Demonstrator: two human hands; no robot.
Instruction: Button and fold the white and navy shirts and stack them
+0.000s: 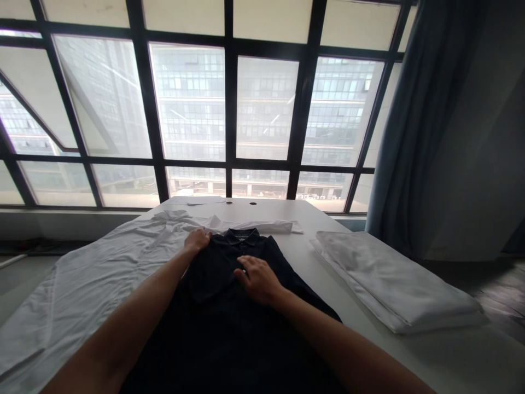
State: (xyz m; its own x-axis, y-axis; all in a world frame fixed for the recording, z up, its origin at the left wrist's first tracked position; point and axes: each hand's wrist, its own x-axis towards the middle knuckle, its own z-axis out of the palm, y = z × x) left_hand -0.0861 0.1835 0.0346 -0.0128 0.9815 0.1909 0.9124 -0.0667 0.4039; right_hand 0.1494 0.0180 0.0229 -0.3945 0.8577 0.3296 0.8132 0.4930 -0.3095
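A dark collared shirt [229,334] lies front up on the white table, its collar at the far end and its near part running out of view at the bottom. At the shirt's left shoulder edge, my left hand [198,239] has its fingers closed on the fabric. My right hand [259,278] rests on the chest just below the collar, palm down, fingers stretched out and nothing held. Part of the shirt front is hidden beneath this hand and both forearms.
Rumpled white cloth [110,279] spreads over the table's left side and behind the collar. A folded white cloth stack [394,279] lies on the right of the white table [287,210]. Large windows stand beyond it, with a blue-grey curtain [414,137] at right.
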